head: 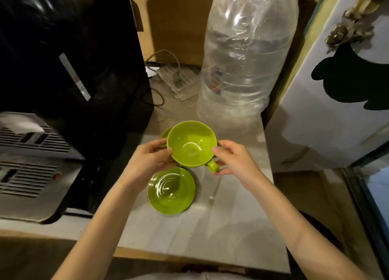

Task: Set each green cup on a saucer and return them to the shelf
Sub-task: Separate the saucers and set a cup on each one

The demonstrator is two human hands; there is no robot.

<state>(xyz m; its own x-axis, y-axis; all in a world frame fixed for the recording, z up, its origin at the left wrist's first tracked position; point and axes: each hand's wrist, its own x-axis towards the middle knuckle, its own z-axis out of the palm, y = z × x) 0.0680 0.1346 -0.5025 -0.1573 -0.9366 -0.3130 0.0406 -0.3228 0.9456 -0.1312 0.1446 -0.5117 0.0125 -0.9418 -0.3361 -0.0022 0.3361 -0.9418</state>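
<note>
Clear plastic, the bottle (248,58) is standing at the counter's (231,227) back. Both hands, left (147,164) and right (235,159), are pinching 1 green cup (191,145) by its sides, holding it above the saucer (171,190) lying on the counter.

We look from head height, forward and steeply down, close over the grey counter (221,227); no second view.
</note>
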